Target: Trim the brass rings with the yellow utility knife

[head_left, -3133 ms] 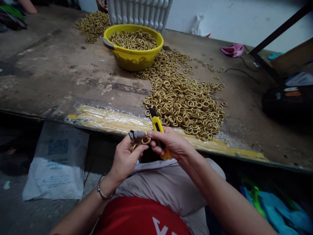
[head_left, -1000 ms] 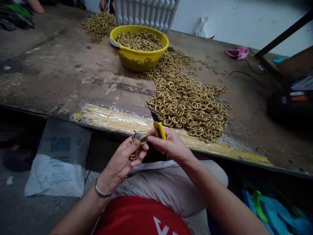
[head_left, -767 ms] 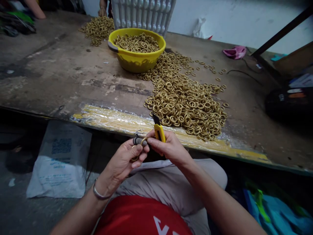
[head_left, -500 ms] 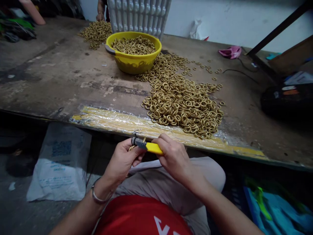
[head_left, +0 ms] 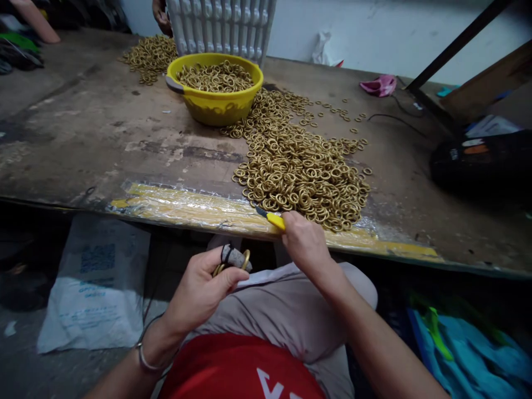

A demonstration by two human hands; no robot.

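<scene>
My left hand is closed above my lap, with gold-coloured rings pinched between thumb and index finger. A grey wrap bound with a black band covers that index finger. In my right hand is a small yellow-handled knife, its dark blade pointing left, over the table's front edge. Just beyond it lies a big heap of gold-coloured rings, some close to the blade tip. How many rings the left fingers hold is partly hidden.
A yellow basin full of rings stands behind the heap. Yellow tape under clear film covers the table's front edge. At the back are a radiator and another person's hand near a second ring pile. A black bag lies right.
My right hand has drawn the knife away from the left hand, moving it up and right toward the heap. The left hand has dropped slightly and its ring shows more. The view has shifted a little.
</scene>
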